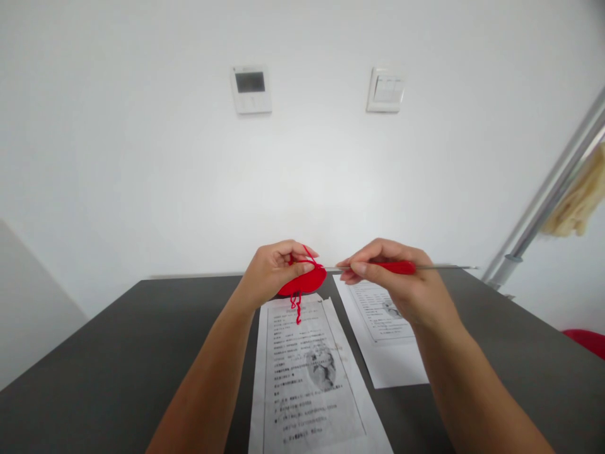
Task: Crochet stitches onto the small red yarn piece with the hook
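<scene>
My left hand (283,268) pinches a red crocheted piece (305,282) between thumb and fingers. Red yarn (309,253) runs up over a finger of that hand, and loose curly yarn ends (298,309) hang below the piece. To the right, my right hand (387,268) is closed round the red handle (399,267) of a thin metal crochet hook. The hook's thin shaft points left and reaches the top edge of the red piece; whether it goes through a stitch is too small to tell. A metal rod also sticks out behind the handle to the right.
Two printed sheets, one nearer (307,378) and one farther right (392,362), lie on the dark table (142,353). A white wall with a panel (251,90) and a switch (386,90) stands behind. At right are a metal pole (543,217), yellowish cloth (579,195) and a red object (586,342).
</scene>
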{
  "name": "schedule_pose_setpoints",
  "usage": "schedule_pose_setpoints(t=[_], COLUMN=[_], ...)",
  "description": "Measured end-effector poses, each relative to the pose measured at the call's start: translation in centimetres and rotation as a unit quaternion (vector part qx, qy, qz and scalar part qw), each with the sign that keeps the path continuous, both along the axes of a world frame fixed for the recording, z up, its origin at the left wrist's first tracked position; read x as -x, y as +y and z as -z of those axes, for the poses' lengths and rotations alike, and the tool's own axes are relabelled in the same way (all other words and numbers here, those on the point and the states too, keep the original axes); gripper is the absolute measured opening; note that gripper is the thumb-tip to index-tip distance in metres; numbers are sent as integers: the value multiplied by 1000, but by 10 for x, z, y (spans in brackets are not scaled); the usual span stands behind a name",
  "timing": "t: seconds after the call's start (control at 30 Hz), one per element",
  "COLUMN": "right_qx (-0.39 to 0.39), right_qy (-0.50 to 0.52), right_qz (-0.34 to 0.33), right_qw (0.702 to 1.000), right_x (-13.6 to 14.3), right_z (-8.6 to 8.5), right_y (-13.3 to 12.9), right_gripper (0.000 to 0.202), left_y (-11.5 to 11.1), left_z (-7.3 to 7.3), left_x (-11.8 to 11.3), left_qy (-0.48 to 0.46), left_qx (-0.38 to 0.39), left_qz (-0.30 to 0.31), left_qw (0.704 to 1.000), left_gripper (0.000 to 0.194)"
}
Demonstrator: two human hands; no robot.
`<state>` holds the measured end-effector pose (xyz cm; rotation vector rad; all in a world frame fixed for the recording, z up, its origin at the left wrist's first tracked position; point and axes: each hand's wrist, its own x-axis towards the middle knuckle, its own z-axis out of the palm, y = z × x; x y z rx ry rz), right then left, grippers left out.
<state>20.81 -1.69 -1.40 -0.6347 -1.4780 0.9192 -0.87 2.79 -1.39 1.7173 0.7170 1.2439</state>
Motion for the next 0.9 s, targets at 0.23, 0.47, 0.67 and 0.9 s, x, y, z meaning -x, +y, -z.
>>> schedule_pose_setpoints(t=[0.23, 0.47, 0.67, 0.9], right_qx=[-225, -476, -378, -379], right_qy=[-25, -219, -171, -118], right_qz=[-17, 87, 91, 90], right_qw=[974, 847, 905, 913], right_x=[10, 9, 10, 18], right_z=[15, 11, 16, 21], right_y=[16, 20, 18, 19], right_gripper=[9, 27, 24, 25], left_y=[-3, -5, -7, -13], left_z=[1, -2, -6, 0], left_x=[1, 2, 9, -9], left_qy=[-66, -67, 65, -50], left_qx=[171, 177, -20, 118], left_qz=[125, 108, -66, 47], left_qw=[975, 976, 996, 991], left_gripper=[29, 31, 18, 61])
